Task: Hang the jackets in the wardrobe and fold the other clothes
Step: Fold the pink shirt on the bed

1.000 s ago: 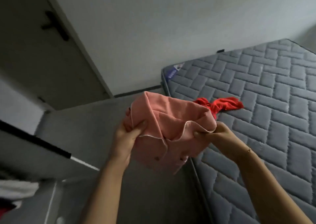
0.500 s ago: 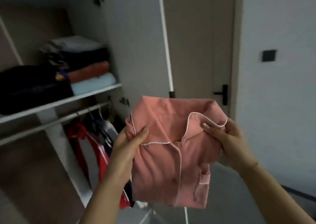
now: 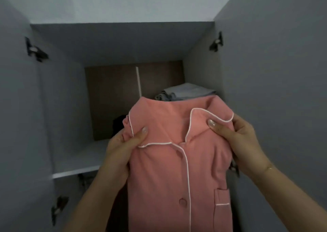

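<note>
Both hands hold a folded pink pyjama top (image 3: 169, 161) up before the open wardrobe (image 3: 123, 42): the left hand (image 3: 122, 148) pinches its left shoulder, the right hand (image 3: 237, 139) its collar side. Stowing appears to be underway; next it likely needs laying flat on the shelf (image 3: 77, 162), beside the folded stack (image 3: 185, 93).
</note>
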A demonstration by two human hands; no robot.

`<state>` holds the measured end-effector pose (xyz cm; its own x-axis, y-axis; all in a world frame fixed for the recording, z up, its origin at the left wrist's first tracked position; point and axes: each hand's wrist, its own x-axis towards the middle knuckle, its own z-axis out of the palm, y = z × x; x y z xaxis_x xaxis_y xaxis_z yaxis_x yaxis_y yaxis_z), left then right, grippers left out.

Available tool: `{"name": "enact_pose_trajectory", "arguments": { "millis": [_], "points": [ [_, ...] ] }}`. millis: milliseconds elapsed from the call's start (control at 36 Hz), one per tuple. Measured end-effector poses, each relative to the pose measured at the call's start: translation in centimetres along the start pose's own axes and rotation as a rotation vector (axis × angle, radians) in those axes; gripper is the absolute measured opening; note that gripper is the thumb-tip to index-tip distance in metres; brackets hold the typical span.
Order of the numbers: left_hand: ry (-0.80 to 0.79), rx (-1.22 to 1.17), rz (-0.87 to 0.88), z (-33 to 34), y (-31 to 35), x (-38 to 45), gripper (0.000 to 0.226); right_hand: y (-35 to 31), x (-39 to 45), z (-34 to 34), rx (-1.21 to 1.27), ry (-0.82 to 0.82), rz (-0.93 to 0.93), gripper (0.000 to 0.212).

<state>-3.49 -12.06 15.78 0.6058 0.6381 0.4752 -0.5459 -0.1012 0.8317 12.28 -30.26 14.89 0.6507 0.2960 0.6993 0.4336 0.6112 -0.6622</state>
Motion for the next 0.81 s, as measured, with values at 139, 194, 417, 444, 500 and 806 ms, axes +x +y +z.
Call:
{"name": "enact_pose_trajectory", "arguments": {
  "millis": [139,194,417,444,500,806],
  "points": [
    [0.069,0.072,-0.014,-1.9,3.8,8.1,0.034,2.6,9.8,5.8,0.083,-0.065,-0.069,0.034],
    [0.079,0.118,-0.015,-2.7,5.4,11.8,0.027,3.6,14.1,8.4,0.092,-0.094,-0.078,0.031],
    [0.128,0.124,-0.033,-5.8,9.2,31.7,0.024,8.7,33.2,19.4,-0.149,0.028,-0.165,0.036],
    [0.122,0.107,-0.034,-6.2,8.7,34.2,0.029,9.7,35.3,20.3,-0.211,0.04,-0.157,0.039],
    [0.141,0.121,-0.04,-6.9,7.1,38.4,0.042,12.2,38.5,21.7,-0.418,0.06,-0.141,0.049],
    [0.007,0.542,-0.454,-14.4,-5.3,42.0,0.025,20.3,31.4,21.0,-1.245,-0.783,0.039,0.045]
  ]
}}
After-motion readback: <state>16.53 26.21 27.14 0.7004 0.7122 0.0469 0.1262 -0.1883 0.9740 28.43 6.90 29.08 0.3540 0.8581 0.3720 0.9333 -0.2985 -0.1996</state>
